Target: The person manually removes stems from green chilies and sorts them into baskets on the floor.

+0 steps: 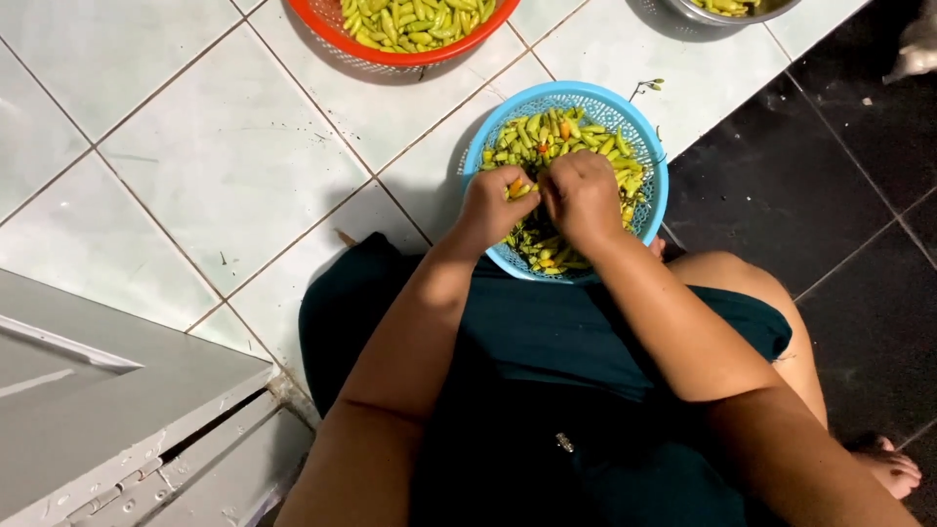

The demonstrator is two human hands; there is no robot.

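1. Nearest the lens, at the bottom of the frame, both forearms run up from my dark green lap (547, 390); I sit on the floor with a bare knee at the right and my foot (893, 468) at the lower right.
2. At centre frame my left hand (498, 207) is curled tight, its fingertips pinching a small orange-red chili (514, 186).
3. Touching it, my right hand (584, 198) is closed too, knuckles up; I cannot tell what it holds, as the fingers hide it.
4. Both hands hover over the blue basket (646, 137), which is full of green chilies (547, 132) and rests on the pale tiles (234, 166) against my lap.
5. I judge I am mid-pluck on one chili; next calls for a firm pinch and a short pull.
6. Farther off, at the top edge, sit a red basket (322, 21) of chilies and a metal bowl (727, 10); dark tiles (830, 185) fill the right.
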